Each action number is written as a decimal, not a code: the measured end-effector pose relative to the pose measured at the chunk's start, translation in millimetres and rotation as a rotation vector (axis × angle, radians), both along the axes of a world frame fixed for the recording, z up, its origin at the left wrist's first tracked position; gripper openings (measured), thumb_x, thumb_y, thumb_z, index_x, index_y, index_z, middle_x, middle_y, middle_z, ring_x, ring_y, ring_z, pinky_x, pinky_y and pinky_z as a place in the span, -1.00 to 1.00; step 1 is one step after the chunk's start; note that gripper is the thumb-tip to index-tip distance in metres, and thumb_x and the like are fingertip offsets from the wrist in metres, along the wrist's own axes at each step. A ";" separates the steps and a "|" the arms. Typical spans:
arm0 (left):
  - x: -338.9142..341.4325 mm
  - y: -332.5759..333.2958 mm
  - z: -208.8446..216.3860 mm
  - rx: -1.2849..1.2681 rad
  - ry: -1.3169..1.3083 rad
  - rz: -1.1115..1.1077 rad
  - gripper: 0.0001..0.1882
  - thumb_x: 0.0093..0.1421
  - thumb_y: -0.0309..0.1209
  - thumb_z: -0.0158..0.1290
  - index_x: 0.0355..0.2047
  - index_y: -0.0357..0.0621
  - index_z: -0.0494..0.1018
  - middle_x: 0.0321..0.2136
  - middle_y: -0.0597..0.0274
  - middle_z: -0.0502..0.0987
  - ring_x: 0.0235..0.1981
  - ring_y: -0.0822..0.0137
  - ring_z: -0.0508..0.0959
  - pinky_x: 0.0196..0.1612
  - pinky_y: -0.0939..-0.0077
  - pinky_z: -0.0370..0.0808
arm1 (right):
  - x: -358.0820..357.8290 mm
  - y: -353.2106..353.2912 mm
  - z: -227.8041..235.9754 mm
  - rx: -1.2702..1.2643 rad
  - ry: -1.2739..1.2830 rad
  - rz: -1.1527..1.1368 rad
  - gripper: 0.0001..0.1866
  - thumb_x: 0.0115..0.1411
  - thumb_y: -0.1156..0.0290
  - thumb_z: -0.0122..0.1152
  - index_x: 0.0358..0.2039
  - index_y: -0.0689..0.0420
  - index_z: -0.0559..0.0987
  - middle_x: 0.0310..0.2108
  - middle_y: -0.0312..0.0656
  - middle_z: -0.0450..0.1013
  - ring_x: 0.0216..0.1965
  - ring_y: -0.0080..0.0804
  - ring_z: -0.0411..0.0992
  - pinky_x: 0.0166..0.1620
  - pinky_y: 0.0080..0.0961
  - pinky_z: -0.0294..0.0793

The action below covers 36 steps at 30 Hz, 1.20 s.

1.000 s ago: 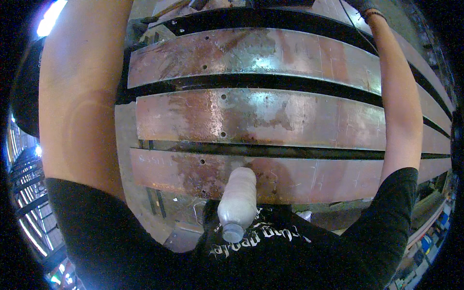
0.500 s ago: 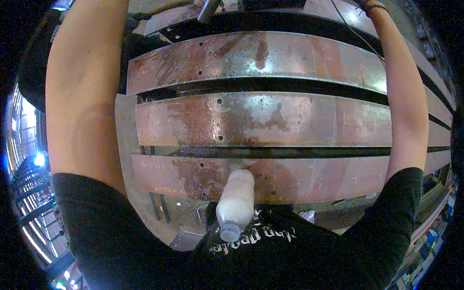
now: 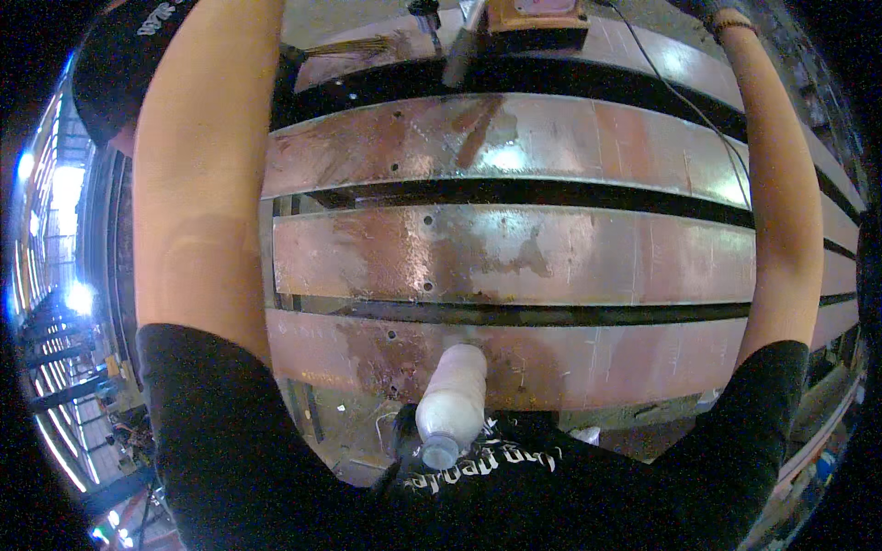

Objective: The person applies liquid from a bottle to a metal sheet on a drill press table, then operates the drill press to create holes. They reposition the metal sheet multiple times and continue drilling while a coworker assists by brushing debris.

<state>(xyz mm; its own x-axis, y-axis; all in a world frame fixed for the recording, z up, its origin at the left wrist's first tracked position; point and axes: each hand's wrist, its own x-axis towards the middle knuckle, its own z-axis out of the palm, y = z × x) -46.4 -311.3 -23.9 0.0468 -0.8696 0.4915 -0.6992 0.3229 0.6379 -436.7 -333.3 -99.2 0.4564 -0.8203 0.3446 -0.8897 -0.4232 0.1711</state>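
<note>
Both my arms reach up past the top of the view. My left arm (image 3: 202, 184) leaves at the upper edge, so that hand is out of sight. At the upper right, a dark bracelet circles my right wrist. Beyond it only a dark sliver of my right hand (image 3: 710, 9) shows, its fingers cut off. Between the arms lie several long flat steel bars (image 3: 570, 253), brownish with shiny patches and small drilled holes. A blurred grey cylinder (image 3: 466, 46) slants over the far bars, beside an orange-brown boxy object (image 3: 537, 20). What either hand touches is hidden.
A pale, capped plastic bottle (image 3: 452, 399) stands close to my chest, overlapping the nearest bar. A black cable (image 3: 680, 106) crosses the bars at right. Thin rods or bristles (image 3: 349, 48) lie far left. Another person's dark clothing (image 3: 115, 78) shows at upper left. Dark gaps separate the bars.
The bars and bottle sit lower in view. My left arm appears further right, and the cylinder has shifted right. More of the orange-brown object and the person at upper left shows.
</note>
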 end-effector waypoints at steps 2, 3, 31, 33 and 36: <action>11.8 -14.0 -4.7 -0.026 0.040 0.010 -0.08 0.28 0.38 -0.01 0.26 -0.24 0.46 0.10 -0.06 0.58 0.13 0.15 0.54 0.13 0.25 0.48 | 1.3 2.9 3.6 0.015 0.009 0.004 -0.51 0.31 -0.10 0.12 -0.28 0.08 0.75 -0.30 0.07 0.64 -0.28 0.10 0.61 -0.14 -0.05 0.57; 19.5 -19.7 -2.5 -0.067 -0.078 0.014 -0.12 0.31 0.33 0.00 0.24 -0.26 0.46 0.06 -0.07 0.60 0.08 0.15 0.56 0.12 0.22 0.47 | 3.8 8.8 6.1 -0.002 0.013 -0.003 -0.51 0.31 -0.10 0.12 -0.28 0.08 0.75 -0.31 0.07 0.64 -0.28 0.10 0.61 -0.14 -0.05 0.57; -212.0 -17.0 -243.9 0.209 -0.705 0.189 -0.39 0.32 -0.24 -0.03 0.35 -0.11 0.21 0.03 -0.05 0.60 -0.09 -0.08 0.66 -0.08 -0.02 0.57 | -17.5 -49.5 -20.2 -0.024 -0.010 0.227 -0.59 0.27 0.04 0.12 -0.21 0.11 0.73 -0.21 0.12 0.64 -0.14 0.08 0.61 -0.01 -0.09 0.57; -197.0 -9.2 -241.8 -0.017 -0.697 0.231 -0.53 0.28 -0.13 0.04 0.10 -0.11 0.46 -0.13 -0.06 0.67 -0.20 -0.15 0.67 -0.10 -0.04 0.60 | 0.6 -40.7 -23.2 0.000 -0.038 0.182 -0.57 0.28 0.04 0.11 -0.20 0.14 0.72 -0.19 0.13 0.63 -0.12 0.09 0.61 0.01 -0.09 0.55; -199.9 35.0 -158.4 -0.102 -0.985 -0.033 -0.52 0.25 -0.23 0.11 0.13 -0.17 0.47 -0.11 -0.09 0.68 -0.15 -0.14 0.67 -0.04 0.04 0.61 | -5.9 -43.4 -27.6 0.056 0.042 0.072 -0.54 0.29 0.01 0.10 -0.15 0.15 0.71 -0.15 0.12 0.63 -0.09 0.12 0.60 0.03 -0.06 0.54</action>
<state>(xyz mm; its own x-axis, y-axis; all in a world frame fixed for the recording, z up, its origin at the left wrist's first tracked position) -246.3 -276.4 -182.4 -0.4466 -0.8142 0.3710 -0.8920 0.3730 -0.2553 -442.5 -376.8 -126.8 0.5276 -0.8024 0.2790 -0.8495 -0.4953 0.1819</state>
